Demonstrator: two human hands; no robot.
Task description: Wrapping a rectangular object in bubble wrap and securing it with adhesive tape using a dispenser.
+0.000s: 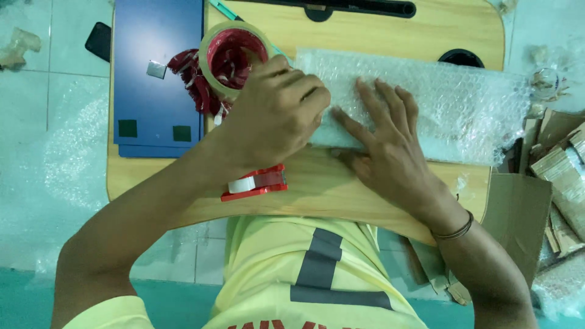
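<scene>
A long parcel wrapped in bubble wrap (451, 109) lies across a small wooden lap table (365, 30). My right hand (387, 143) rests flat on the parcel's left part, fingers spread. My left hand (277, 116) is curled at the parcel's left end, fingers closed against the wrap and touching a roll of brown packing tape (216, 67) beside it. What the left fingers pinch is hidden. A red tape dispenser (256, 183) lies on the table just below my left wrist.
Blue flat sheets (155, 79) with small square patches lie on the table's left. Red scraps (195, 82) sit by the tape roll. A black phone (99, 41) lies on the tiled floor. Cardboard pieces (560, 176) pile at right, loose bubble wrap (67, 152) at left.
</scene>
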